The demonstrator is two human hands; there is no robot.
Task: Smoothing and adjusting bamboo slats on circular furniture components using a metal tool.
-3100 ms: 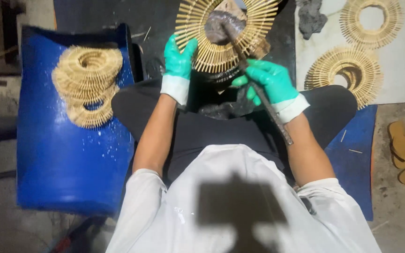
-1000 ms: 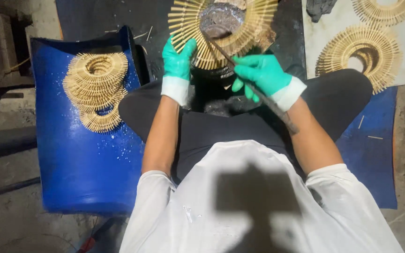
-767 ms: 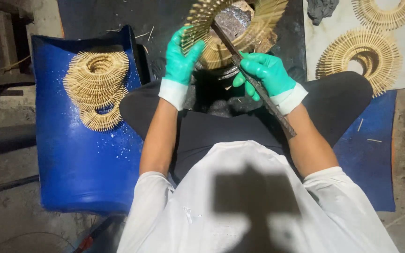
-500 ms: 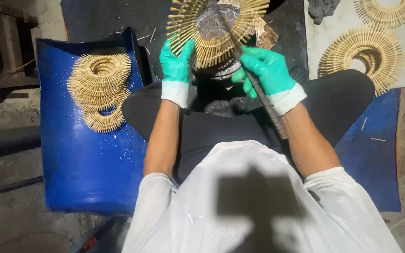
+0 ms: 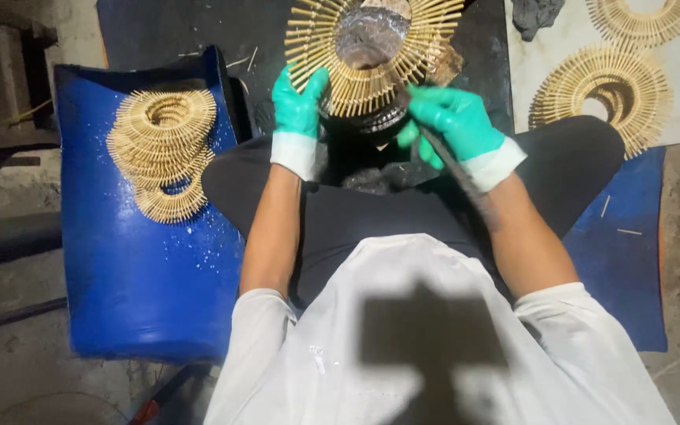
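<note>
Bamboo ring [image 5: 371, 59] gripped by left hand [image 5: 298, 102]; right hand [image 5: 450, 122] apparently clutches rod [image 5: 458, 173].

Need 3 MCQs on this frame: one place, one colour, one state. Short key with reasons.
1. Where is the stack of stick rings?
A. on the blue plastic sheet
B. on the white board
C. on the person's lap

2. What colour are the gloves on both hands?
A. yellow
B. green
C. black

3. What does the right hand hold?
A. nothing
B. a sandal
C. a dark rod

Key: 1 A, the stack rests on the blue plastic sheet at the left. 2 B, the left hand and right hand wear green gloves. 3 C, fingers wrap the dark rod beside the stick ring.
</note>
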